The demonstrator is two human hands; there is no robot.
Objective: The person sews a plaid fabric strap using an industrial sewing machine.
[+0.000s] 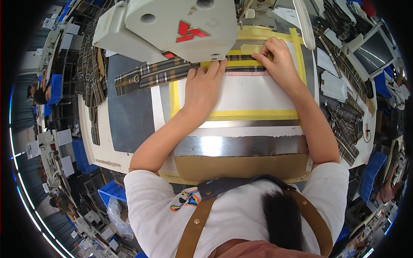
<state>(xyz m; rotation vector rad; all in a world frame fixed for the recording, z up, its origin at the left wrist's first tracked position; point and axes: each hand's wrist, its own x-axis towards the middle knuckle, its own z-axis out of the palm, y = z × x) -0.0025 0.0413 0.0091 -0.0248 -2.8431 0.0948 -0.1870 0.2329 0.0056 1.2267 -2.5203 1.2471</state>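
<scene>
A plaid fabric strap [161, 76] with a metal ring at its left end lies crosswise under the head of a sewing machine [180, 28]. Its right part rests on a white template sheet [258, 96] bordered with yellow tape. My left hand [203, 88] presses down on the strap, fingers stretched out flat beside the machine head. At the strap's right end, my right hand [282, 62] has thumb and fingers bent together on the fabric edge. A yellow strip [243, 63] runs along the strap between my hands, and a pink marked strip [247, 73] lies just below.
A metal plate [241, 146] and a brown board [241, 167] edge the work area near my body. More plaid pieces [344, 116] lie at the right, beside a screen [373, 51]. Plaid fabric [91, 69] hangs at the left. A blue bin [112, 191] stands low on the left.
</scene>
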